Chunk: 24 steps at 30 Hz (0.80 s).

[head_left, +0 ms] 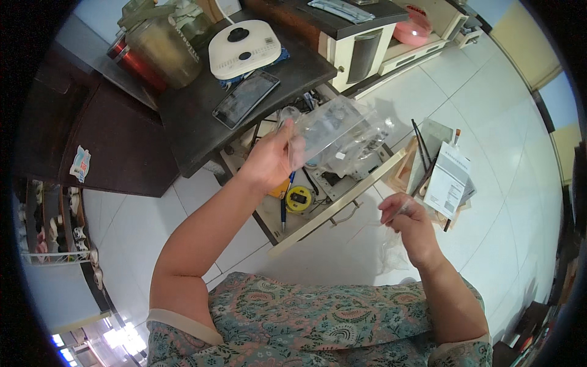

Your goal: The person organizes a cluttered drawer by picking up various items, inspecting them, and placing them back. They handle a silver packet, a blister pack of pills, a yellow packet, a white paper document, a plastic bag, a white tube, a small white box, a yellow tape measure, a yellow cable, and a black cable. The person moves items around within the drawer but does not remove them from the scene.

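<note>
My left hand is closed on a clear plastic bag, lifted over an open drawer. Through and below the plastic I see a jumble of small things, including a yellow round tape measure and a dark blue pen. To the right, past the drawer front, my right hand has its fingers pinched together. Something thin and pale shows at its fingertips, too fine to name. Below that hand, crumpled clear plastic lies on the floor.
Above the drawer, the dark tabletop carries a phone, a white appliance and a large jar. On the floor at right lie a white printed box and thin dark sticks. A shoe rack stands at left.
</note>
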Tool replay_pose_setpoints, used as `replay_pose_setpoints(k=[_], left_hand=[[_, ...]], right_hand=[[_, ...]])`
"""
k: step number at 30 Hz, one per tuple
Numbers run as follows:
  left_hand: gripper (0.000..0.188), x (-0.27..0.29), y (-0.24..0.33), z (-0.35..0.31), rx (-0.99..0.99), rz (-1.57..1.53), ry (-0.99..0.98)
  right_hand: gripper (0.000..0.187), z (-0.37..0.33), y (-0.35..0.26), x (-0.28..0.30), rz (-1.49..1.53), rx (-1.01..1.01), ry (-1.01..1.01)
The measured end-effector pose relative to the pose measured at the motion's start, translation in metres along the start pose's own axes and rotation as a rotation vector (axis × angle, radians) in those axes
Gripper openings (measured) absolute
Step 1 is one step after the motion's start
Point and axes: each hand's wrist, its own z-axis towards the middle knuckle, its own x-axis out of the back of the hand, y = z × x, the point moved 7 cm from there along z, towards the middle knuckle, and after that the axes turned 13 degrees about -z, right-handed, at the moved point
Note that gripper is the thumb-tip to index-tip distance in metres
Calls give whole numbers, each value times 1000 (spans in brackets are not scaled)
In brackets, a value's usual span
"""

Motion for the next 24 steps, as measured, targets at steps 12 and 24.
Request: replay_pose_setpoints(k=[12,24], left_hand=[[30,-27,-40,-21,216,-9,-133],[22,-2,4,-16,-281,228,77]], right_hand=[[63,6,1,-8,367,-111,-68],[12,6,7,38,173,-260,201]])
